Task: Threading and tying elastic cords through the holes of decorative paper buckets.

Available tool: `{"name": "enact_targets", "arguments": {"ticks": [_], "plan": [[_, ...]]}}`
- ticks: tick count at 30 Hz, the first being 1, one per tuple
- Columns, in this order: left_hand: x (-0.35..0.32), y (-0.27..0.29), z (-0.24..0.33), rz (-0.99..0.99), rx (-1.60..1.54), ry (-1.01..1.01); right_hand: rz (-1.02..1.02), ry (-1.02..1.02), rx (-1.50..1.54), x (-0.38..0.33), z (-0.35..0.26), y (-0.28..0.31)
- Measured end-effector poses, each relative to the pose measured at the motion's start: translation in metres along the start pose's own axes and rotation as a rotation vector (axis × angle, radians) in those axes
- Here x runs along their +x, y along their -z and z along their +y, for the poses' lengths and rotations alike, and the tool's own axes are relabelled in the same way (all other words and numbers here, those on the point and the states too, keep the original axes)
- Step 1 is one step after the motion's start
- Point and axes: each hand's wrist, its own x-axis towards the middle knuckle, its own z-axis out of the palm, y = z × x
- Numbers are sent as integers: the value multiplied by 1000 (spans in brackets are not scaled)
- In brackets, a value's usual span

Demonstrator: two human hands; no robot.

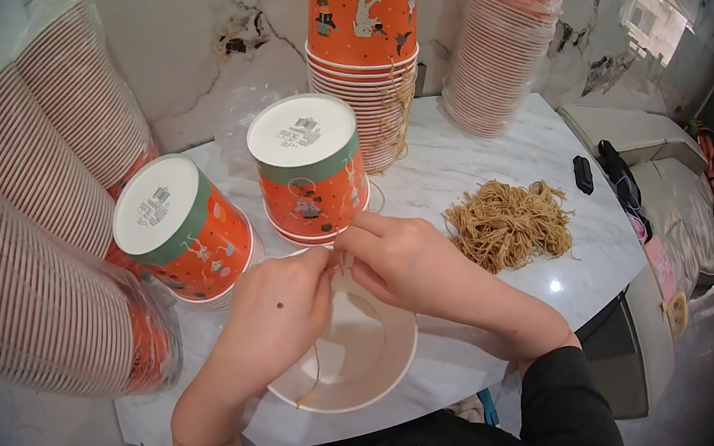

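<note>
A white-lined paper bucket (375, 380) stands mouth up in front of me at the table's near edge. Both hands meet over its far rim with fingers pinched together. My left hand (286, 301) and my right hand (398, 258) grip a thin tan string (316, 375) there, though their fingertips partly hide it. One length of the string runs down across the bucket's inside to the near rim. A tangled heap of tan strings (511, 224) lies to the right of my right hand.
Upturned orange-and-green buckets (309, 170) stand just beyond my hands, another short stack (184, 224) to the left. Behind rises a taller stack (361, 22) with strings draped on it. Plastic-wrapped bucket stacks (26, 269) crowd the left. A small black object (583, 175) lies far right.
</note>
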Motion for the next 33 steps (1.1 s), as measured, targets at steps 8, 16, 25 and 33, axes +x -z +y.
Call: {"name": "enact_targets", "arguments": {"ticks": [8,16,25,33], "plan": [[-1,5,-1,23,23,-25,-62,-43,36,0,-13,7],[-2,14,-4,71,-64,3,-30,17,13,1,-7,21],[3,14,-10,69,-180,-5,-82,-340,1086,7,13,14],[5,11,-11,41,-265,16,-7,-470,989,11,3,19]]}}
